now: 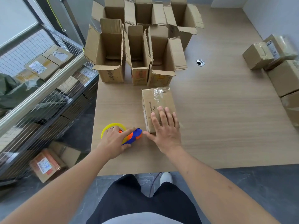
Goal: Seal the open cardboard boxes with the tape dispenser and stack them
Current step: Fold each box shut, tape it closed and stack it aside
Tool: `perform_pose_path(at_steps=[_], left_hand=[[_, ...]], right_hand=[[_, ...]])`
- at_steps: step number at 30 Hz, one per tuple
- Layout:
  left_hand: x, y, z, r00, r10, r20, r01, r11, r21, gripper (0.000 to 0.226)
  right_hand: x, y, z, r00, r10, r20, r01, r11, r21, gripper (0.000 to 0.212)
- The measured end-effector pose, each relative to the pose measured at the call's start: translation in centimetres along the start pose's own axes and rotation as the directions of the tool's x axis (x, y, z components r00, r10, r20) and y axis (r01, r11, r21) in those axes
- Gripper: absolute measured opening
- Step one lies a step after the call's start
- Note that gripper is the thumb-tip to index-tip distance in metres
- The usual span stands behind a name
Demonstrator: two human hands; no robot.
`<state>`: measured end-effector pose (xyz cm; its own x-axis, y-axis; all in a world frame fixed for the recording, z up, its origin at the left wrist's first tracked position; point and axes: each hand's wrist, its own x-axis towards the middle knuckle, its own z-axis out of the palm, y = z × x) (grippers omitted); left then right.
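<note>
Right hand (163,126) lies flat, fingers spread wide and straight, on top of the taped cardboard box (157,107), covering its near end; it holds nothing, only presses down. Left hand (115,138) rests on the tape dispenser (132,136), fingers curled over the blue and orange body and the yellow tape roll (106,129), so it grips the tool where it sits on the surface (226,118).

What the next move turns on is how the box lies from each hand. Its long axis runs away from the person, slightly leaning to the right at the far end, and clear tape shines across its top and far edge. The dispenser's nose points right and sits just beside the box's near left corner, with the right thumb between them. So the box looks sealed, and the right hand is already on it and is the nearer one to carry it.

The stack of sealed boxes (275,52) stands well apart at the right edge of the surface, on the right hand's own side, so a carry would go rightward and away. The open cardboard boxes (137,57) stand in rows straight ahead beyond the taped box, flaps up, nearer to the left hand's side than the stack is.
</note>
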<state>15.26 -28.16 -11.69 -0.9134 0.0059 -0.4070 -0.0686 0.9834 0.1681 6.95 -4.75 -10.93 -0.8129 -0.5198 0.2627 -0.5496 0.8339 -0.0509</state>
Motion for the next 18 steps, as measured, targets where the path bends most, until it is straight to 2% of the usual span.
perform_pose_path(at_steps=[3, 5, 9, 11, 13, 15, 18], left_hand=[[-0.2, -0.1, -0.9, 0.999, 0.048, 0.019, -0.049, 0.995, 0.087, 0.079], [-0.2, 0.2, -2.2, 0.999, 0.037, 0.008, -0.038, 0.992, 0.119, 0.07], [-0.1, 1.6, -4.8, 0.988, 0.02, -0.15, -0.009, 0.997, 0.079, 0.047], [0.0, 2.6, -5.9, 0.96, 0.097, -0.264, -0.104, 0.995, -0.013, 0.036], [0.2, 3.9, -6.9, 0.903, 0.206, -0.377, -0.253, 0.964, -0.08, 0.025], [0.3, 5.3, -7.6, 0.84, 0.293, -0.457, -0.361, 0.93, -0.067, 0.019], [0.4, 7.6, -7.7, 0.783, 0.368, -0.502, -0.453, 0.89, -0.053, 0.017]], right_hand=[[0.0, 0.2, -0.3, 0.999, 0.0, 0.047, -0.001, 1.0, 0.018, 0.089], [0.1, 0.1, -0.9, 0.995, 0.009, 0.096, -0.013, 0.999, 0.04, 0.097], [0.3, 0.7, -2.4, 0.94, 0.001, 0.34, -0.028, 0.997, 0.075, 0.128], [0.4, 1.6, -3.1, 0.916, -0.034, 0.4, -0.02, 0.991, 0.129, 0.13], [0.6, 2.5, -4.0, 0.919, -0.059, 0.391, -0.025, 0.978, 0.205, 0.124], [1.0, 3.3, -4.8, 0.924, -0.075, 0.375, -0.023, 0.968, 0.251, 0.122], [1.6, 4.3, -5.6, 0.915, -0.112, 0.388, -0.001, 0.96, 0.28, 0.12]])
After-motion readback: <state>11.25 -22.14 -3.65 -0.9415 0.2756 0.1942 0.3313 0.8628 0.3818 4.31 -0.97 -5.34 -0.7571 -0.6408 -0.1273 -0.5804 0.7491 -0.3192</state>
